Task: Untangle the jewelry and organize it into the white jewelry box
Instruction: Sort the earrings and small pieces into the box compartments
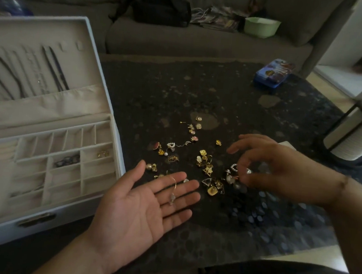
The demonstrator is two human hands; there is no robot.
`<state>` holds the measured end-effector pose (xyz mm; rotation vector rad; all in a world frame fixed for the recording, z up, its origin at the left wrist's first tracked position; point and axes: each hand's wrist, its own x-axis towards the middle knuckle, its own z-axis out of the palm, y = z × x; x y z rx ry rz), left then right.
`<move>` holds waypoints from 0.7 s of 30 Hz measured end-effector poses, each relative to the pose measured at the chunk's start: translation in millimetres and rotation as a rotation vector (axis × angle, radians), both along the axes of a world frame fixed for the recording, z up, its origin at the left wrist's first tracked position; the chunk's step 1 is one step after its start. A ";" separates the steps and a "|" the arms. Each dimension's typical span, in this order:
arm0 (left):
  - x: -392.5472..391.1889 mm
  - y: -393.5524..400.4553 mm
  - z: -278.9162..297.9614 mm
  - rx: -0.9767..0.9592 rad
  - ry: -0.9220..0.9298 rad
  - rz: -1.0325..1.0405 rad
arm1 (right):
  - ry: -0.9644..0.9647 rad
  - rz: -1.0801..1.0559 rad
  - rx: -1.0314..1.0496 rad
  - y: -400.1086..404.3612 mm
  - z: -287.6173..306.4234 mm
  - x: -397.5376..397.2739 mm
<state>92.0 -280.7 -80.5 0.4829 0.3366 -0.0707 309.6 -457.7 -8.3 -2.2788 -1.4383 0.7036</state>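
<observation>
Several small gold and pearl earrings (204, 159) lie scattered on a dark patterned surface. My left hand (142, 206) is held flat, palm up, with a thin gold hoop earring (172, 191) lying across its fingers. My right hand (267, 167) hovers over the right side of the pile, fingers curled, and pinches a pearl piece (247, 171). The white jewelry box (120, 146) stands open at the left; necklaces (37, 73) hang in its lid. A gold piece (102, 153) and a dark piece (67, 160) sit in separate compartments.
A blue tin (273, 73) lies at the far right of the dark surface. Behind it a grey sofa (203, 40) holds a black bag (160, 8), papers and a green bowl (261, 26). A white stool with black legs (350, 130) stands at the right.
</observation>
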 end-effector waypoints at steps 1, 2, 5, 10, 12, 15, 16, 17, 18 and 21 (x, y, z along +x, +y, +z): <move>0.1 -0.3 0.9 -0.006 0.004 0.000 | 0.018 -0.013 0.062 3.9 4.8 -8.0; 0.4 -1.1 2.3 -0.014 0.015 0.007 | 0.017 -0.027 0.104 10.9 7.1 -16.6; 1.1 -2.6 6.0 -0.019 0.095 0.045 | -0.060 -0.057 0.212 38.3 2.4 -43.6; -4.1 -1.4 18.1 -0.064 0.097 0.075 | -0.261 -0.124 0.410 66.3 -4.3 -82.9; -7.3 0.2 22.1 -0.045 0.067 0.087 | -0.278 -0.106 0.390 72.1 -7.2 -94.2; -11.9 3.2 24.5 -0.013 0.049 0.110 | -0.287 -0.055 0.375 76.9 -10.2 -104.2; -13.1 4.6 25.3 -0.004 0.043 0.121 | -0.291 -0.033 0.362 78.4 -10.5 -105.9; -14.9 6.1 24.8 0.008 0.035 0.134 | -0.283 -0.015 0.353 79.7 -9.1 -107.3; -16.2 6.7 24.8 0.036 0.031 0.149 | -0.252 -0.009 0.367 80.3 -6.7 -108.3; -22.7 9.8 29.6 0.207 0.054 0.200 | -0.101 -0.057 0.517 80.3 4.9 -108.8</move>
